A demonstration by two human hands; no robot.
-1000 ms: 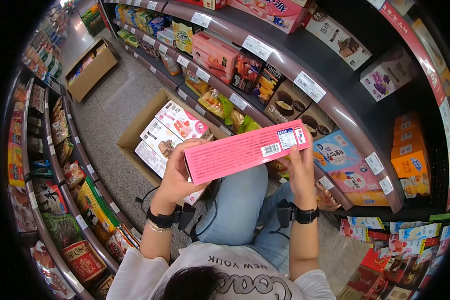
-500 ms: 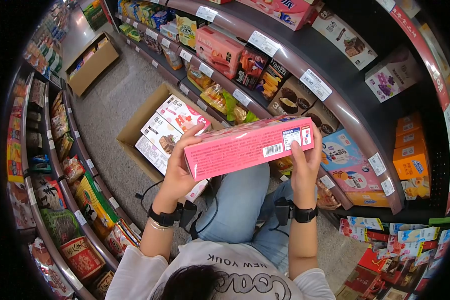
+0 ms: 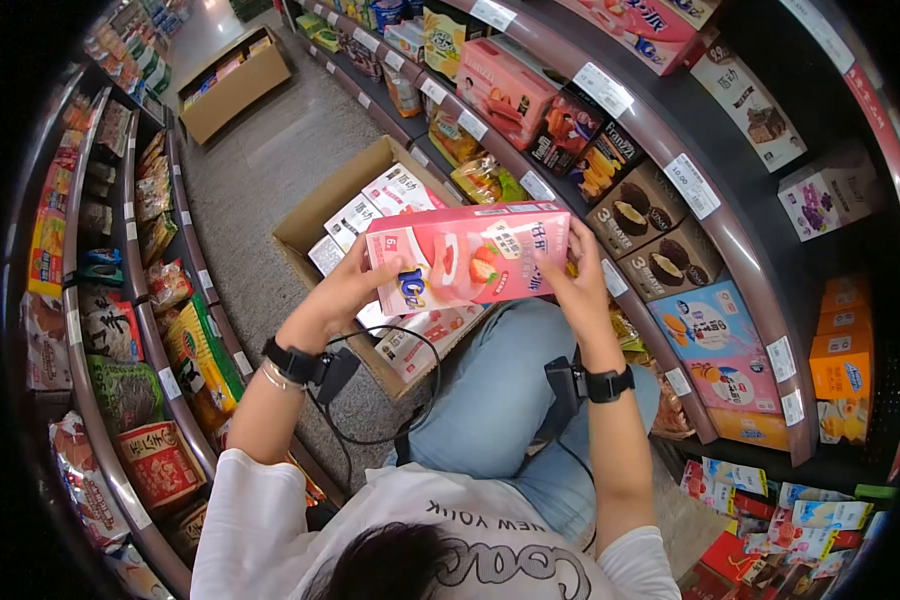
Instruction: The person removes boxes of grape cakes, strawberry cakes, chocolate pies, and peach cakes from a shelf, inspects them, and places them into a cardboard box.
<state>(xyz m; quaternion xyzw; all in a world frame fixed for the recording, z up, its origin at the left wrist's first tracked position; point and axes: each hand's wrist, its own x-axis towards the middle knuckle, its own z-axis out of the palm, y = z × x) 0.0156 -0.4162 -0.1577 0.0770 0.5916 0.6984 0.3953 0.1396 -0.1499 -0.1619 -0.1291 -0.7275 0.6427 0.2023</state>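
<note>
A pink snack box (image 3: 470,262) with strawberries and a cut cake printed on its front is held level above my knees. My left hand (image 3: 358,283) grips its left end, thumb on the front face. My right hand (image 3: 582,283) clasps the right end, its thumb also on the front. Just behind and below the pink box stands an open cardboard carton (image 3: 300,222) holding several white snack boxes (image 3: 403,187). The pink box hides part of the carton.
On the right rise shelves (image 3: 660,150) with price tags, stocked with snack boxes such as brown chocolate boxes (image 3: 667,268). Another shelf (image 3: 120,400) of bagged snacks lines the left. Farther up the aisle floor sits a second carton (image 3: 235,85). A black cable (image 3: 435,385) loops near my left wrist.
The pink box has turned in my hands from its barcode side to its printed front, and now sits slightly left. My view has shifted, so the shelves and carton appear farther right.
</note>
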